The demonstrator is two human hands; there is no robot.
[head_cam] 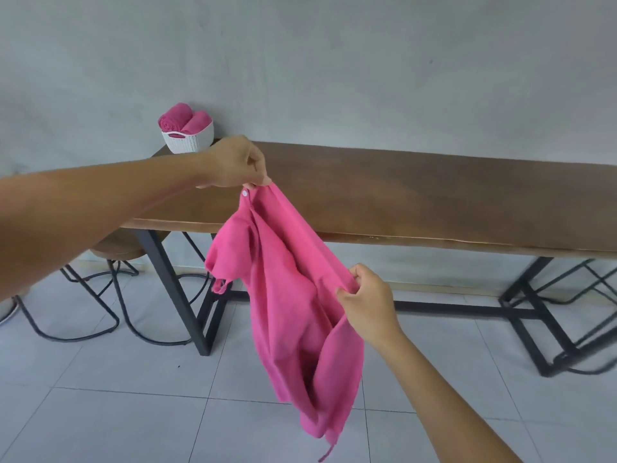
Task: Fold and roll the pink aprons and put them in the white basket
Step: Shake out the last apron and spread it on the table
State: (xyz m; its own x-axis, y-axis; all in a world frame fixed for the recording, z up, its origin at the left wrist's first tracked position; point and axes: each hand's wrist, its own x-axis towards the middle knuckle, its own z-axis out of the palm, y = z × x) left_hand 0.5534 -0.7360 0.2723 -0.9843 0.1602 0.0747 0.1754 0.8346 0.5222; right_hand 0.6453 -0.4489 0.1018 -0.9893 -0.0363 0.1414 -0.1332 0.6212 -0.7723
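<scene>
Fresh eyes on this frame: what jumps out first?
A crumpled bright pink cloth apron hangs mid-frame, the left grip pinching its top, the right grip holding its edge lower down. At the far left end of the long brown wooden table, a small white woven basket holds two rolled pink aprons.

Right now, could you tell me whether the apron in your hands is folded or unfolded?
Unfolded: the apron hangs loose and crumpled in the air, the left hand pinching its top and the right hand gripping its edge.
</scene>
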